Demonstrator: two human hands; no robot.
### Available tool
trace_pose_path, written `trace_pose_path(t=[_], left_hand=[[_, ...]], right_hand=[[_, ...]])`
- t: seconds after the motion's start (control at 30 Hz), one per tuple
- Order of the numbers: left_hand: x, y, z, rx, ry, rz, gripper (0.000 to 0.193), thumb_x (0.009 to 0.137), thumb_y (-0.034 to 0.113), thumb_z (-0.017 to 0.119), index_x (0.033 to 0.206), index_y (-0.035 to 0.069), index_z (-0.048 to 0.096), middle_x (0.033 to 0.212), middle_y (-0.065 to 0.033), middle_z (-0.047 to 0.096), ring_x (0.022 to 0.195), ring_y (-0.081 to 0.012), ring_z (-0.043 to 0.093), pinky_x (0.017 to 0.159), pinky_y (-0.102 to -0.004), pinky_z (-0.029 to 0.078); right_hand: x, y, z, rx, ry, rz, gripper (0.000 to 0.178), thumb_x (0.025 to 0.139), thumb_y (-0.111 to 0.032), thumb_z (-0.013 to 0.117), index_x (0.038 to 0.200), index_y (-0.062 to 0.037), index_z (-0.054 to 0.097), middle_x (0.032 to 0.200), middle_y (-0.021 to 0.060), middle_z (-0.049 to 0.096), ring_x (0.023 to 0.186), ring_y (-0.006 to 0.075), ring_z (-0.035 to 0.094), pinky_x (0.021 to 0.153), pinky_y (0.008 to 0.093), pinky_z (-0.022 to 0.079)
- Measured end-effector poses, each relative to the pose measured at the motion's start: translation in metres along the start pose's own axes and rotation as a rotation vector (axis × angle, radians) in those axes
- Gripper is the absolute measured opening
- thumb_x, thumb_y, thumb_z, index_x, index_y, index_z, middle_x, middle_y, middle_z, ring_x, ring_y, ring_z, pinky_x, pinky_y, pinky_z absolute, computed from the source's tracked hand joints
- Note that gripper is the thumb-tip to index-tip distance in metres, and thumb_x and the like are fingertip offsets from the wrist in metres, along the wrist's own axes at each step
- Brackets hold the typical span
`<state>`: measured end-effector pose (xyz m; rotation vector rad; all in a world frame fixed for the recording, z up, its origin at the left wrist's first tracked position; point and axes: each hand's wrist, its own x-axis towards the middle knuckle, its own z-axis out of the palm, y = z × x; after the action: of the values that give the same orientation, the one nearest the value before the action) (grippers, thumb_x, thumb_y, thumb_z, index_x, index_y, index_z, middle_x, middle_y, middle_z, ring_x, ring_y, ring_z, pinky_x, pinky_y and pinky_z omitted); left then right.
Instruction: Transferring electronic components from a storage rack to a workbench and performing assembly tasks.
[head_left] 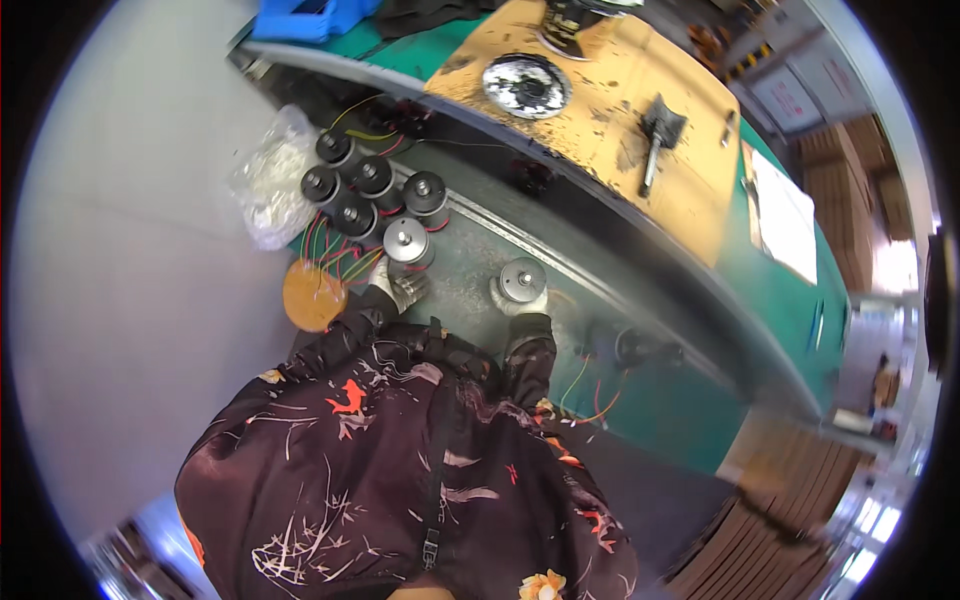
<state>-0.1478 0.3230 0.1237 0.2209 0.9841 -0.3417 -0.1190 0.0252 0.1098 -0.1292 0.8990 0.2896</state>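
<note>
My right hand [535,304], in a white glove, is wrapped round the lower side of a small electric motor [523,279] with a silver round top and a shaft stub. My left hand [402,288], in a grey-white glove, is beside a second silver-topped motor [406,242], its fingers stretched out and apart. Whether it touches that motor I cannot tell. Behind and to the left stand several black-topped motors [375,176] in a cluster, upright. Red, yellow and green wires [335,255] trail from them towards a round wooden stool [314,297].
A clear plastic bag [272,185] lies left of the cluster. A raised bench edge runs behind, bearing a stained wooden board [610,90], a black-smeared disc [527,86] and a blackened scraper [660,140]. Another dark motor [640,347] with loose wires lies to the right.
</note>
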Motion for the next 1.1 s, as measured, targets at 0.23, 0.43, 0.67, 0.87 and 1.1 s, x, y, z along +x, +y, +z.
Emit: trace_pose_path(t=[0.23,0.43,0.67,0.87,1.1], left_hand=[[0.001,0.052,0.034,-0.142,0.123,-0.099,0.057,0.081,0.053,0.056,0.118,0.009,0.061,0.120,-0.0171,0.060,0.115,-0.0418,0.051,0.101,-0.0648,0.039],[0.011,0.058,0.032,0.012,0.171,-0.048,0.045,0.072,0.033,0.072,0.111,0.010,0.065,0.108,-0.0139,0.067,0.103,-0.0376,0.061,0.087,-0.0559,0.052],[0.018,0.000,0.054,0.575,0.152,-0.206,0.045,0.072,0.032,0.072,0.110,0.010,0.065,0.106,-0.0139,0.067,0.101,-0.0369,0.062,0.087,-0.0548,0.053],[0.022,-0.108,0.069,1.029,0.040,-0.320,0.044,0.073,0.031,0.072,0.110,0.009,0.065,0.105,-0.0138,0.067,0.099,-0.0364,0.062,0.086,-0.0539,0.053],[0.021,-0.303,0.068,1.517,-0.126,-0.391,0.044,0.073,0.030,0.072,0.110,0.009,0.065,0.104,-0.0138,0.068,0.097,-0.0357,0.063,0.086,-0.0528,0.054]], right_hand=[[0.002,0.091,-0.062,-0.178,0.201,-0.729,0.060,0.082,-0.052,0.064,0.125,-0.0101,0.062,0.123,0.0110,0.061,0.116,0.0253,0.053,0.101,0.0396,0.042],[-0.110,0.082,-0.114,0.001,0.469,-1.006,0.050,0.082,-0.037,0.072,0.120,-0.0053,0.063,0.111,0.0099,0.065,0.101,0.0219,0.059,0.093,0.0361,0.047],[-0.262,0.097,-0.293,0.703,0.033,-1.266,0.059,0.084,-0.041,0.062,0.123,0.0018,0.054,0.104,0.0220,0.064,0.093,0.0365,0.064,0.083,0.0501,0.054],[-0.399,0.138,-0.367,1.097,-0.081,-1.471,0.091,0.077,-0.056,0.063,0.135,0.0077,0.035,0.113,0.0340,0.056,0.099,0.0497,0.060,0.087,0.0620,0.051],[-0.434,0.121,-0.541,1.254,0.386,-1.564,0.083,0.076,-0.056,0.067,0.134,-0.0005,0.044,0.112,0.0241,0.061,0.095,0.0413,0.064,0.084,0.0556,0.054]])
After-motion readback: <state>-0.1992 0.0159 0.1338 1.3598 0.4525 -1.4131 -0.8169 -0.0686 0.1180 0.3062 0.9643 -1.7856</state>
